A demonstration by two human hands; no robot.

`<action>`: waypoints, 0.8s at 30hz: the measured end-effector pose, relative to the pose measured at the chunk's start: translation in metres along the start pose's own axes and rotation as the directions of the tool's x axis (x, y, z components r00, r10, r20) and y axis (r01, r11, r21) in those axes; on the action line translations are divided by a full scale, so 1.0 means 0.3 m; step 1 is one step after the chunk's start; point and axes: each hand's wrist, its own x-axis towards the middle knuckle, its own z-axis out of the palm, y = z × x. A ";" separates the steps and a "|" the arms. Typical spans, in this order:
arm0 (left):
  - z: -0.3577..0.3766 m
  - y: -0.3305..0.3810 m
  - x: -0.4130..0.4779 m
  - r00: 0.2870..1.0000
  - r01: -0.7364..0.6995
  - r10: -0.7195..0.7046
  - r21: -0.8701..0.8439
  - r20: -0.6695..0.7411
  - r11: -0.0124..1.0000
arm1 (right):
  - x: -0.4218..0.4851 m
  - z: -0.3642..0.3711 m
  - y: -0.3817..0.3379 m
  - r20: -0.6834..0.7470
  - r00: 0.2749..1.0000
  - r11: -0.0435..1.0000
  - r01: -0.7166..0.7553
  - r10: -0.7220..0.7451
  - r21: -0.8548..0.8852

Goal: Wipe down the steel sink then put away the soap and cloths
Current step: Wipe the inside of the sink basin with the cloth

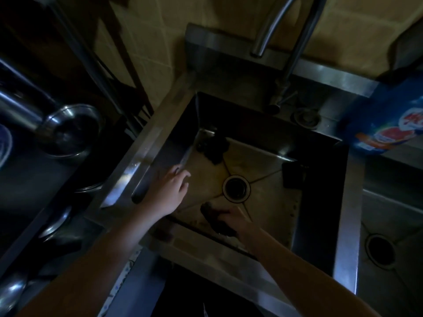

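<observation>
The square steel sink basin (270,179) is lying in dim light, its round drain (236,187) at the centre. On the near part of its floor, the right hand (238,221) is closing its grip over a dark scrubbing cloth (216,219), whose long axis is running from near the drain toward the near wall. The left hand (170,191) is hovering against the left wall with fingers loosely spread, holding nothing. A second dark crumpled cloth (215,146) is sitting in the far left corner, nearer the left hand, and a dark rectangular sponge (291,175) is leaning at the right wall, nearer the right. A blue soap packet (386,124) is resting on the bench at the far right, beyond the curved steel tap (272,30). Wiping seems to be underway.
</observation>
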 end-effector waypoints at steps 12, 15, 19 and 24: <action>-0.102 -0.074 0.367 0.979 -0.200 0.200 0.003 -0.035 0.980 | 0.156 -0.057 -0.244 -0.265 0.961 0.767 0.112 0.078 0.632; -0.122 -0.074 0.488 0.964 -0.263 0.263 0.001 -0.034 0.965 | 0.186 -0.086 -0.312 -0.256 0.963 0.571 0.160 0.091 0.805; -0.141 -0.067 0.652 0.949 -0.316 0.316 -0.002 0.005 0.949 | 0.225 -0.135 -0.389 -0.271 0.957 0.357 0.218 0.105 0.908; -0.157 -0.032 0.846 0.935 -0.354 0.352 0.038 0.044 0.935 | 0.298 -0.231 -0.417 -0.268 0.944 -0.029 0.279 0.192 0.960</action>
